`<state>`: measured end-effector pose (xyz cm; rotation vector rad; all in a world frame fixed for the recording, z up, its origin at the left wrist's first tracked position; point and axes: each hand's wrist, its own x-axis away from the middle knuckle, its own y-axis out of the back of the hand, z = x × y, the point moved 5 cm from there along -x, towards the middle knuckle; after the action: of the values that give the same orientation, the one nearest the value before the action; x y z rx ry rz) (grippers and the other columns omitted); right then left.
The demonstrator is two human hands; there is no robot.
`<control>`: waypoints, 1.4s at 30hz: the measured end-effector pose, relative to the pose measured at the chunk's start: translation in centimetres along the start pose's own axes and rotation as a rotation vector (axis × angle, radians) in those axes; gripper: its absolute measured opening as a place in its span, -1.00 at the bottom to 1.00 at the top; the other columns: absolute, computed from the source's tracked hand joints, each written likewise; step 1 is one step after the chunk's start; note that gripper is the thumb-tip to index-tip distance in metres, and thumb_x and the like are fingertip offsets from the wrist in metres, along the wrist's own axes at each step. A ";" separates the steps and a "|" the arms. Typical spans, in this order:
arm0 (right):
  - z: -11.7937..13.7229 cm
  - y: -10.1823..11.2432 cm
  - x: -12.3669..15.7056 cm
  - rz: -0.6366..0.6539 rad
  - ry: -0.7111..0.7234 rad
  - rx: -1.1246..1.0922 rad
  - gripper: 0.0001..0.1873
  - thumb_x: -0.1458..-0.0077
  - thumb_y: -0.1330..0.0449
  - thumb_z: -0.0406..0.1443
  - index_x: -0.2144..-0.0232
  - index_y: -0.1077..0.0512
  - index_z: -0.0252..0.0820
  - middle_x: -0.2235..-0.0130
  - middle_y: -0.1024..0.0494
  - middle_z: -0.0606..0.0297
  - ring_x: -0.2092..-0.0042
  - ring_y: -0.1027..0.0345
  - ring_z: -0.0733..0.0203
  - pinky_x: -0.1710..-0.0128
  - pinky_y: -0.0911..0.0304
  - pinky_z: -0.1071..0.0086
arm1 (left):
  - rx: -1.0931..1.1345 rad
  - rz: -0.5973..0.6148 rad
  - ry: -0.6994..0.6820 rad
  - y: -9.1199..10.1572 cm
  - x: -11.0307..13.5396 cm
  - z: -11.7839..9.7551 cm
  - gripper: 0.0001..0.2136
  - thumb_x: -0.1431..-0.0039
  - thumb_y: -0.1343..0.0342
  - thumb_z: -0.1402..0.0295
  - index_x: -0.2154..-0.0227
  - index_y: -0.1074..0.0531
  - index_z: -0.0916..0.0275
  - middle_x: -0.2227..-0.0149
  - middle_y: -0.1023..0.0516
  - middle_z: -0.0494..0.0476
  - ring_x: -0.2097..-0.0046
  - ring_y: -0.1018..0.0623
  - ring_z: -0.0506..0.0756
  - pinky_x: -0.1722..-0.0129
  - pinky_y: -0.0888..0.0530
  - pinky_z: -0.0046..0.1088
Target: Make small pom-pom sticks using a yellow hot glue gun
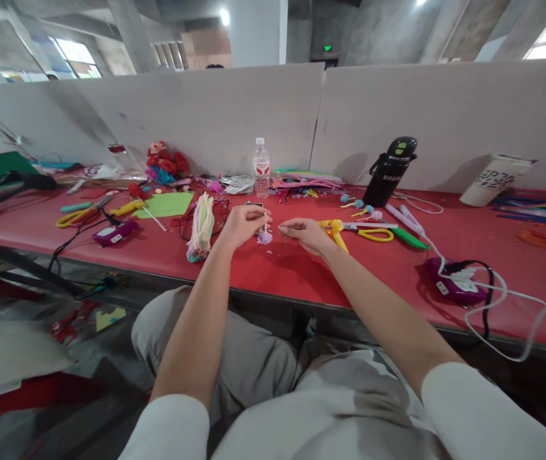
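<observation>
My left hand [243,225] pinches a thin pale stem with a small fluffy purple pompom-like flower [265,237] hanging at its lower end, just above the red tabletop. To the right of it, my right hand [307,234] has thumb and fingertips pressed together, apart from the flower. Whatever sits between those fingertips is too small to make out. A yellow glue gun [334,230] lies beside my right hand, by yellow-handled scissors [375,234]. Left of my left hand rests a bundle of pale pipe cleaners [201,225].
A water bottle [261,171] and a black flask [390,174] stand along the white partition [196,121]. Small blue and pink pompom flowers [359,204] lie near the flask. A purple power strip [452,281] with loose cables sits at right, another purple box [115,233] at left.
</observation>
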<state>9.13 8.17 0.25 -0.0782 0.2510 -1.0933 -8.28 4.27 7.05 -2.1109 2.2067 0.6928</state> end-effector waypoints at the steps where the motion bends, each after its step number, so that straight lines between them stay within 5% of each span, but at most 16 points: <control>1: 0.1 0.0 0.1 -0.009 0.014 -0.002 -0.60 0.28 -0.48 -0.15 0.33 -0.58 -0.20 0.28 -0.64 0.23 0.22 -0.50 0.24 0.06 -0.37 0.30 | 0.001 0.019 -0.003 -0.4 0.1 0.0 -0.71 0.02 -0.27 0.19 0.29 -0.56 0.29 0.34 -0.63 0.22 0.30 -0.61 0.13 0.38 -0.52 -0.43; 13: 1.3 -0.2 0.1 -0.101 0.249 0.219 -0.68 0.11 -0.37 -0.18 0.29 -0.50 -0.21 0.35 -0.61 0.23 0.30 -0.49 0.23 0.22 -0.36 0.33 | -0.011 0.085 0.000 -1.9 -0.1 0.7 -0.71 0.04 -0.29 0.20 0.29 -0.58 0.27 0.46 -0.58 0.15 0.40 -0.59 0.11 0.38 -0.53 -0.39; 25: 1.8 -0.7 0.3 -0.039 0.287 0.276 -0.64 0.08 -0.36 -0.20 0.19 -0.50 -0.19 0.24 -0.62 0.17 0.18 -0.51 0.17 0.09 -0.38 0.25 | -0.049 0.017 -0.011 -1.5 -0.4 1.1 -0.75 0.10 -0.31 0.27 0.34 -0.56 0.29 0.41 -0.61 0.18 0.40 -0.59 0.10 0.39 -0.52 -0.42; 33: 3.0 -1.3 1.5 -0.166 0.449 0.514 -0.75 -0.05 -0.28 -0.14 0.26 -0.58 -0.16 0.26 -0.63 0.17 0.24 -0.50 0.14 0.18 -0.38 0.27 | -0.037 -0.026 0.001 -1.4 -0.6 1.4 -0.69 0.13 -0.34 0.23 0.32 -0.57 0.33 0.36 -0.62 0.22 0.33 -0.61 0.13 0.36 -0.54 -0.41; 42: 2.3 -1.3 1.0 -0.168 0.400 0.447 -0.76 -0.03 -0.29 -0.14 0.29 -0.60 -0.14 0.32 -0.65 0.22 0.28 -0.51 0.13 0.22 -0.38 0.26 | 0.077 0.046 0.048 -1.9 -0.5 1.5 -0.68 0.11 -0.35 0.22 0.29 -0.56 0.30 0.38 -0.62 0.17 0.38 -0.60 0.07 0.32 -0.56 -0.39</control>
<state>8.98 6.54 2.55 0.5312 0.3566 -1.3054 -6.83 5.24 5.25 -2.0688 2.2740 0.5555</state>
